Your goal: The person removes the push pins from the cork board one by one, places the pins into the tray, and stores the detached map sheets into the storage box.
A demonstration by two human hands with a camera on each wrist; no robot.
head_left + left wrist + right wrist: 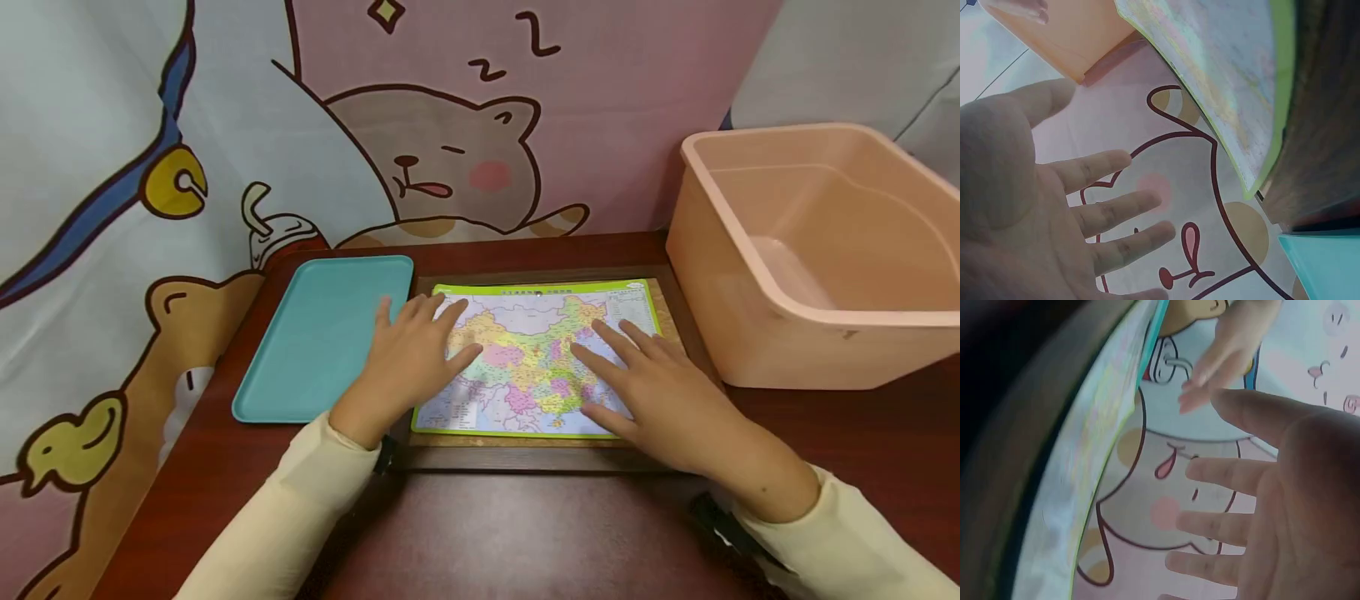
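Observation:
A colourful map puzzle board (536, 358) with a green border lies in a dark wooden frame (525, 454) on the table. My left hand (408, 358) is over its left edge with fingers straight and spread. My right hand (648, 379) is over the right part of the map, fingers spread too. The left wrist view shows my open left palm (1035, 206) beside the map (1222, 81). In the right wrist view my open right palm (1272, 506) is beside the map (1079, 487), with the other hand (1222, 350) beyond. Neither hand holds anything.
A teal tray (315, 333) lies left of the map. A large pink plastic tub (817, 250) stands at the right, close to my right hand. A cartoon-printed cloth (300, 125) hangs behind the dark red table (540, 533).

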